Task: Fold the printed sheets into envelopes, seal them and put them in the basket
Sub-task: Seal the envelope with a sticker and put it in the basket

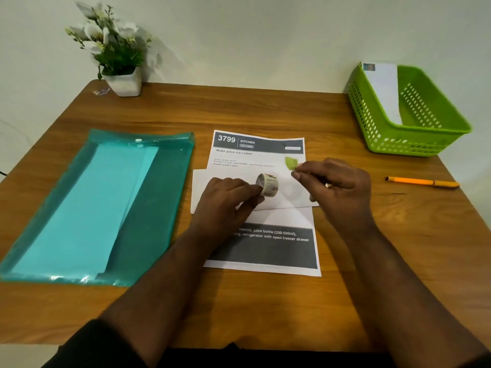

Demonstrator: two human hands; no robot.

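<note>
Wooden table (265, 110) carries all items. Teal plastic folder (148, 208), snap-buttoned, lies at 9 o'clock with light sheets inside. Printed sheet (261, 251), headed "3799 KITCHEN", lies at centre, unfolded. Green perforated basket (414, 139) stands at 2 o'clock and contains one white envelope (384, 91) leaning against its far-left wall, a stamp at its top corner. A second white envelope (287, 195) lies across the middle of the printed sheet, beneath both hands. White pot of white flowers (125, 81) stands at 11 o'clock against the wall. Left hand (225, 200) grips a small roll of patterned tape (268, 184) between thumb and fingers. Right hand (337, 184) pinches a green sticker (291, 163) at its fingertips, just beside the roll at 1 o'clock. Orange pen (422, 181) lies at 3 o'clock, well apart from the hands.
</note>
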